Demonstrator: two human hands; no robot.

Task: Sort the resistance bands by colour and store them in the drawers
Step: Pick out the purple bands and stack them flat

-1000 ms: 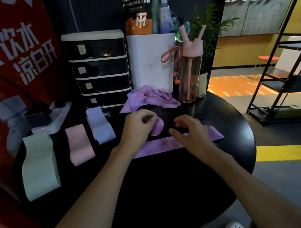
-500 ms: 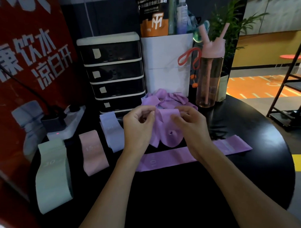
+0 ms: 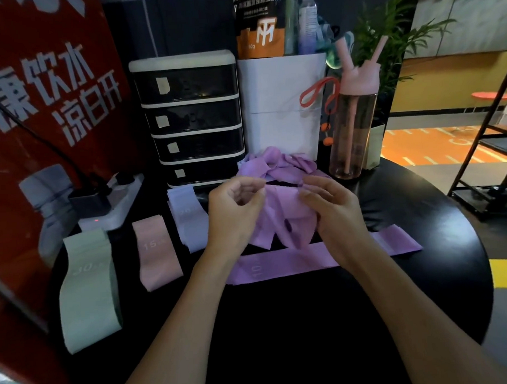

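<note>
Gripping a crumpled purple elastic band (image 3: 282, 219) with left hand (image 3: 235, 212) and right hand (image 3: 333, 217), just above the black round worktop (image 3: 309, 333). Draw apart gently to untwist, then lay squarely on the flat purple band (image 3: 278, 267) underneath.

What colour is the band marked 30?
The band marked 30 is pale green; the head view shows it best.

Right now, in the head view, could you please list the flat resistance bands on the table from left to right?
Pale green flat band → pink flat band → pale lilac flat band → long purple flat band marked 10. The crumpled purple band held above it overlaps, so omitted.
</note>
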